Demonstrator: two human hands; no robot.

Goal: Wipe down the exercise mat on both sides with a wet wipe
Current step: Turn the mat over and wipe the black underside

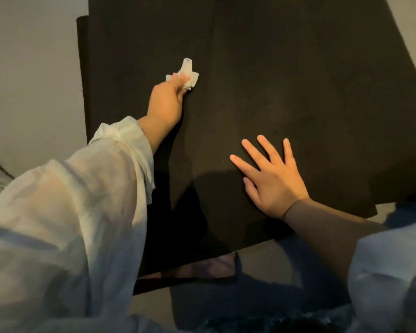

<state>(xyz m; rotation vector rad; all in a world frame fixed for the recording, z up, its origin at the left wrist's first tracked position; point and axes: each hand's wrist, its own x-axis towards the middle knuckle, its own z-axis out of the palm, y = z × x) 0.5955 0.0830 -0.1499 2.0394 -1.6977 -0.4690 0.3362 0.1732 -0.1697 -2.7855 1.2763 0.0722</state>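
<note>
The exercise mat [298,80] is spread flat on the floor [29,80], filling the view from centre to 12 o'clock. Nearest, at 5 o'clock, it is pinned by the right hand [271,179], fingers straight and splayed, nothing held. Farther, toward 11 o'clock, a crumpled wet wipe [186,73] is pinched in the left hand's [167,102] closed grip. Overlapping strokes should be drawn steadily (pressure kept even). No containers are seen.

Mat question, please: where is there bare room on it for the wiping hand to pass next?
The mat is bare right of the wipe and beyond the right hand, out to its right edge. The near-left is crowded by the left hand.
</note>
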